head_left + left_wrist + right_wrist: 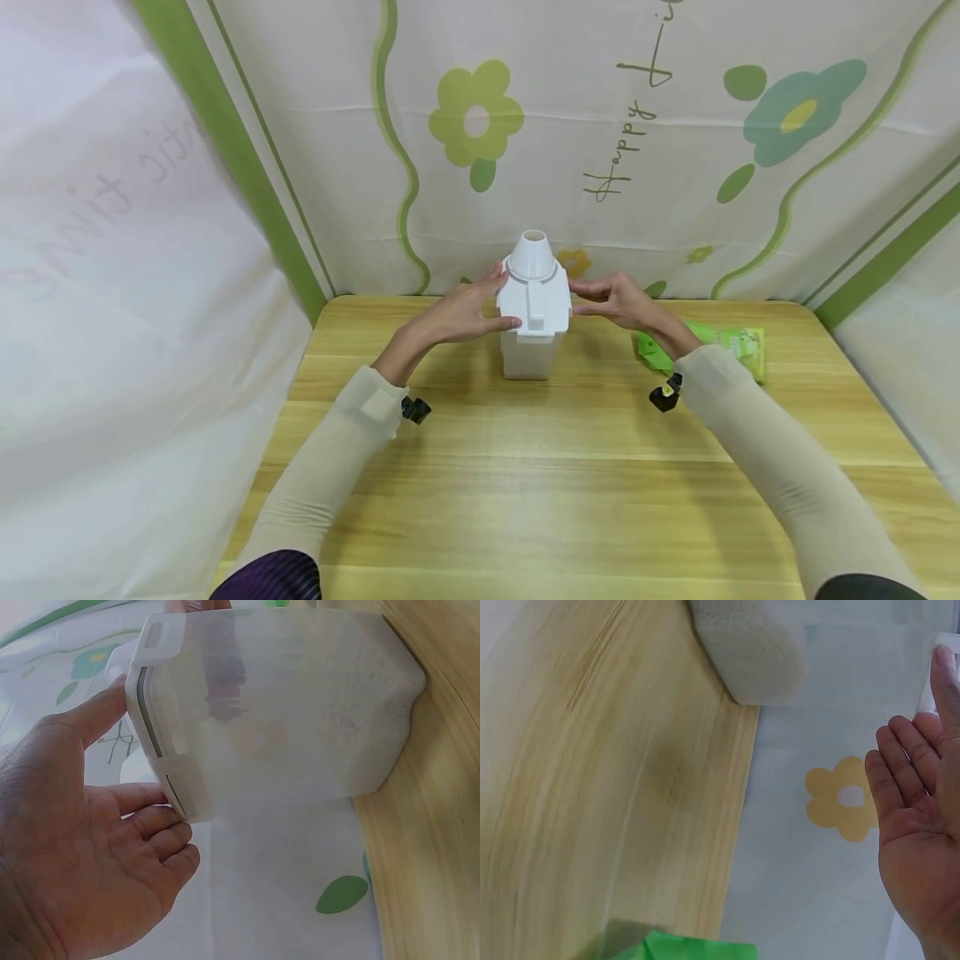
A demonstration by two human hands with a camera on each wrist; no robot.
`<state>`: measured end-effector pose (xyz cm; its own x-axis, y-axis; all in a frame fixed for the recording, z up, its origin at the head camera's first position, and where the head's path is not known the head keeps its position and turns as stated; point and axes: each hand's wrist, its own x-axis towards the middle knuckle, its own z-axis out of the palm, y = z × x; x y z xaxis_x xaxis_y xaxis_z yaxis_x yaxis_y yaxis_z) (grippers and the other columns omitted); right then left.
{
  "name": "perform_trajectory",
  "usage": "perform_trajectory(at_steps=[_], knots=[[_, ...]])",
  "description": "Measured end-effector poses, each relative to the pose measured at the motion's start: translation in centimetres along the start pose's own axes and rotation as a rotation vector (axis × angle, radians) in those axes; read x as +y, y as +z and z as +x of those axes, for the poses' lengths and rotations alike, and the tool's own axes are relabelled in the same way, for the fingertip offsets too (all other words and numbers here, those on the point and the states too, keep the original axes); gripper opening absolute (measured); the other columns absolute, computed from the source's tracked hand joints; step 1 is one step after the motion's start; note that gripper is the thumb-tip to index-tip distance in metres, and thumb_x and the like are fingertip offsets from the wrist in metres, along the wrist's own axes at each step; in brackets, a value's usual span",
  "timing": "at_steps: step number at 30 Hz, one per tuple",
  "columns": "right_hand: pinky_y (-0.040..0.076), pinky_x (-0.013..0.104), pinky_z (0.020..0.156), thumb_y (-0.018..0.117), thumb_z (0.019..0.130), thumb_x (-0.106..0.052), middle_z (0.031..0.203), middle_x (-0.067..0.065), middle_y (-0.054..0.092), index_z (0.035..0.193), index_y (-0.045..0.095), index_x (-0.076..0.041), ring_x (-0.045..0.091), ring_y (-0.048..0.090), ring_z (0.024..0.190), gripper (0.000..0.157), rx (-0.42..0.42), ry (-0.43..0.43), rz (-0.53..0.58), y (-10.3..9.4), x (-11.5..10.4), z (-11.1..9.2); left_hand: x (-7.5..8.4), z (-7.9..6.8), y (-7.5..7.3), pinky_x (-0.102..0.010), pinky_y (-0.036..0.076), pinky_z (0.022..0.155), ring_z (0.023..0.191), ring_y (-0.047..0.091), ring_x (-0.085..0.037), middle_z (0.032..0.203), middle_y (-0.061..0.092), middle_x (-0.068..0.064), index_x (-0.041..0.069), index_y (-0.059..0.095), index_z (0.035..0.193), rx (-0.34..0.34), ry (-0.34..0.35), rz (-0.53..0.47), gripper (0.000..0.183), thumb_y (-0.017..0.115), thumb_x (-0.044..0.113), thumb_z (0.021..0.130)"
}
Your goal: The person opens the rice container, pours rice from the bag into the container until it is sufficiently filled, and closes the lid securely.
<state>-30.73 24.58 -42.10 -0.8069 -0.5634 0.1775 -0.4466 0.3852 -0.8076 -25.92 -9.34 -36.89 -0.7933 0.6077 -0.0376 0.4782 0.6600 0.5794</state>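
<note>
A translucent plastic container (527, 360) stands upright on the table with a pale, grainy powder in its lower part. Its white lid (553, 305) carries a cone-shaped white piece (532, 257) and a raised bar. My left hand (465, 308) holds the lid's left side, thumb at the front edge and fingertips farther back; close up, the curled fingers meet a side clip (187, 787). On the opposite side, the fingertips and thumb of my right hand (615, 302) touch the lid with fairly straight fingers.
A bright green packet (738, 346) lies on the table behind the right wrist. The wooden table (525, 492) ends at a patterned fabric wall (547, 150) right behind the container. More white fabric (135, 333) hangs along the left side.
</note>
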Motion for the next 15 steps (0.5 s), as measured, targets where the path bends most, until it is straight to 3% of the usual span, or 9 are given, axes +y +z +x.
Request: perform_trajectory(at_steps=[5,11,15], knots=[[0.056,0.019,0.094,0.078,0.095,-0.003,0.141,0.027,0.058,0.134,0.063,0.010,0.050,0.060,0.127,0.044,0.028,-0.027,0.059,0.6,0.8,-0.2,0.1,0.0,0.0,-0.051,0.014,0.132,0.162,0.013,-0.030,0.176,-0.002,-0.007,0.011,0.015,0.170,0.004,0.002,0.004,0.098,0.067,0.057,0.101],[0.055,0.021,0.097,0.075,0.096,0.001,0.143,0.026,0.056,0.136,0.062,0.008,0.042,0.057,0.134,0.042,0.057,-0.048,0.093,1.3,1.4,-0.4,0.2,0.0,0.0,-0.055,0.013,0.131,0.161,0.016,-0.033,0.176,-0.001,-0.008,0.011,0.014,0.170,0.005,-0.003,0.008,0.099,0.067,0.057,0.100],[0.053,0.019,0.099,0.073,0.097,0.002,0.147,0.026,0.053,0.138,0.060,0.008,0.044,0.053,0.137,0.043,0.068,-0.043,0.111,1.7,1.4,-0.6,0.3,0.0,0.0,-0.054,0.014,0.131,0.161,0.018,-0.034,0.176,-0.001,-0.009,0.010,0.014,0.170,0.007,-0.001,0.014,0.099,0.067,0.056,0.100]])
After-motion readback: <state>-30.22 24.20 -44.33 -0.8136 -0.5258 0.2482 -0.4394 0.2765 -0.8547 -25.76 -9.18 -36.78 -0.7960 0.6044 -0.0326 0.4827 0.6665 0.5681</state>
